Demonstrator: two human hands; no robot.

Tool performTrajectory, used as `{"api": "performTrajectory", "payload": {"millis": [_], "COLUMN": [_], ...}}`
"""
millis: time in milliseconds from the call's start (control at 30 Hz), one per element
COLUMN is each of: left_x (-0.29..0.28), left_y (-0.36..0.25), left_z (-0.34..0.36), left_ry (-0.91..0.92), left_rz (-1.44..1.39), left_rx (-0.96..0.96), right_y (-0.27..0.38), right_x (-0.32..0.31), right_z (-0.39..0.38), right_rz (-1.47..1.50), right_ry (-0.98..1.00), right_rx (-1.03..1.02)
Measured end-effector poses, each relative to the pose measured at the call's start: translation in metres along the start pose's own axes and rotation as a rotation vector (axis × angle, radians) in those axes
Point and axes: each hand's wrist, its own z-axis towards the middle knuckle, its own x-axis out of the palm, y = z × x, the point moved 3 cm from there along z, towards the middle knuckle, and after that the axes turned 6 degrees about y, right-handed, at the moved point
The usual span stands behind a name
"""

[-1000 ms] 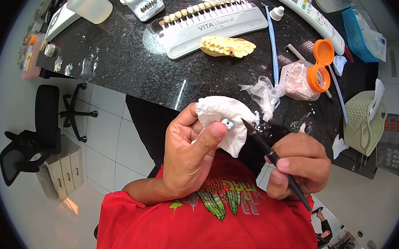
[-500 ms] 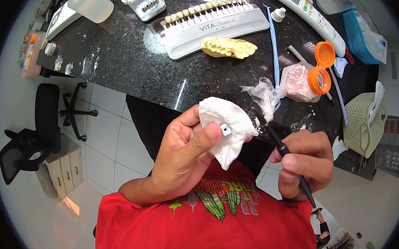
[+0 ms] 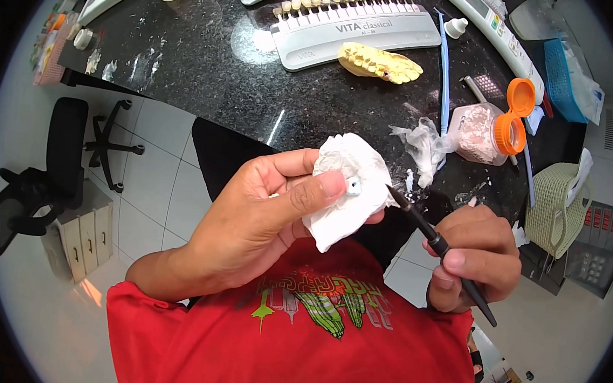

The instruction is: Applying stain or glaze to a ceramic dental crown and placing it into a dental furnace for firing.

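My left hand [image 3: 260, 206] pinches a crumpled white tissue [image 3: 357, 159], its thumb lying across the front. Beside the thumb tip, a small pale blue-white piece with a dark hole, like a dental crown [image 3: 353, 187], rests against the tissue. Between the thumb and fingers of my right hand [image 3: 481, 255] is a slim black brush [image 3: 427, 230]. Its dark tip points left and reaches the tissue's right edge; whether it touches, I cannot tell. On the black worktop ahead lies a yellow dental cast [image 3: 379, 62], in front of a grey tooth shade guide [image 3: 358, 40].
Right of the cast stand a jar of pinkish-white bits [image 3: 480, 134] with an orange lid and crumpled clear plastic [image 3: 425, 151]. A blue stick [image 3: 444, 80], a blue basket [image 3: 562, 81] and a woven basket [image 3: 557, 201] sit farther right. An office chair [image 3: 63, 155] is at left.
The brush tip has come closer to the tissue's right edge. My left hand has tilted the tissue slightly. The worktop has shifted up and right in view.
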Motion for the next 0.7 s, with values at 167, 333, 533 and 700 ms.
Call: {"api": "performTrajectory", "payload": {"millis": [167,333,533,700], "left_x": [0.002,0.0,-0.005,-0.008], "left_y": [-0.002,-0.004,0.0,0.001], "left_z": [-0.002,-0.002,-0.004,-0.004], "left_ry": [-0.012,-0.048,-0.049,-0.025], "left_rz": [0.054,0.171,0.226,0.264], "left_rx": [0.036,0.014,0.112,0.252], "right_y": [-0.003,-0.005,-0.006,-0.004], "right_x": [-0.004,-0.005,-0.002,0.0], "right_z": [-0.002,-0.003,-0.002,-0.001], "right_rz": [0.0,0.03,0.05,-0.012], "right_ry": [-0.076,-0.094,-0.05,0.031], "right_rx": [0.073,0.074,0.048,0.034]}}
